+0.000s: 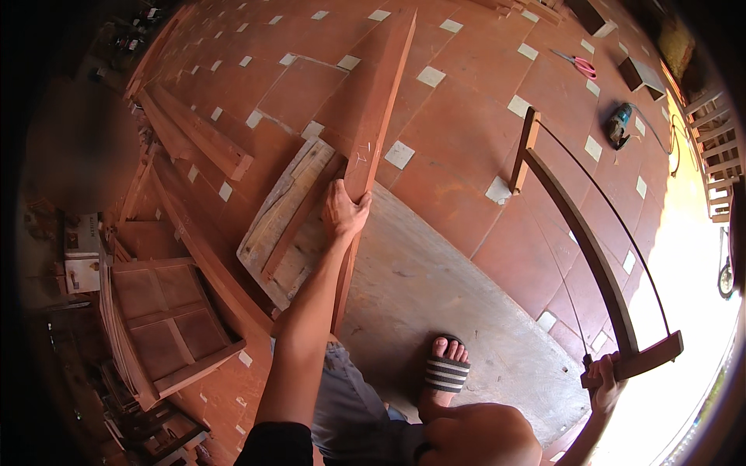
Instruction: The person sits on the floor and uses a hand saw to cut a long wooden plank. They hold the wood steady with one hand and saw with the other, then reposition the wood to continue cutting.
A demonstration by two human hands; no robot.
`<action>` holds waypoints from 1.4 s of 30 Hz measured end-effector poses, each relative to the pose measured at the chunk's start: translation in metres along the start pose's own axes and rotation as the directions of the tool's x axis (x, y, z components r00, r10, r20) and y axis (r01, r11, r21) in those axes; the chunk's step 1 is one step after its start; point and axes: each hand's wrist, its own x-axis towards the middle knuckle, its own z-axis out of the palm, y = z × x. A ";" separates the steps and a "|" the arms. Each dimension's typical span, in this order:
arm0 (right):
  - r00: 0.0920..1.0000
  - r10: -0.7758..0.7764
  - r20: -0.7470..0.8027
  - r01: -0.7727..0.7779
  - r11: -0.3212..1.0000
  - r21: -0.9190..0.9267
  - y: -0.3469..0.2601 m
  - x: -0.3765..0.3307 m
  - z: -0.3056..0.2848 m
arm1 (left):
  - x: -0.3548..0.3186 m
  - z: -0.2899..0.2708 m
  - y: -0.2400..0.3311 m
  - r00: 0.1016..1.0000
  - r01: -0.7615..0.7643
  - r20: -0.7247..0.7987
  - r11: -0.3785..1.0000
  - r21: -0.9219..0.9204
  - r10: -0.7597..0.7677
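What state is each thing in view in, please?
Left hand, closed around the wooden beam.
Wooden beam, held, with pale marks.
Right hand, closed on the frame saw.
Frame saw, held apart from the beam.
Pink-handled scissors, lying on the tiled floor.
Blue power tool, lying unheld.
Striped sandal, worn, on the grey board.

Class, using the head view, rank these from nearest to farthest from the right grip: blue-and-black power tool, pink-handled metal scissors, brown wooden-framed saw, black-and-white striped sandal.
1. Wooden-framed saw: held in the right grip.
2. Striped sandal: to the grip's left.
3. Blue-and-black power tool: ahead.
4. Pink-handled scissors: beyond the power tool, slightly left.
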 end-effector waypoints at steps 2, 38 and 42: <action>0.999 0.017 0.047 -0.023 0.994 0.109 0.022 -0.018 0.006 | 0.011 0.001 0.004 1.000 0.005 0.000 1.000 0.004 -0.005; 0.781 -0.204 0.590 -0.102 0.891 0.443 0.022 0.057 0.398 | 0.041 0.008 -0.006 0.995 -0.090 -0.001 0.933 -0.348 0.096; 0.774 -0.185 0.606 -0.113 0.900 0.420 0.020 0.059 0.399 | 0.041 0.009 -0.005 0.995 -0.100 -0.016 0.946 -0.309 0.100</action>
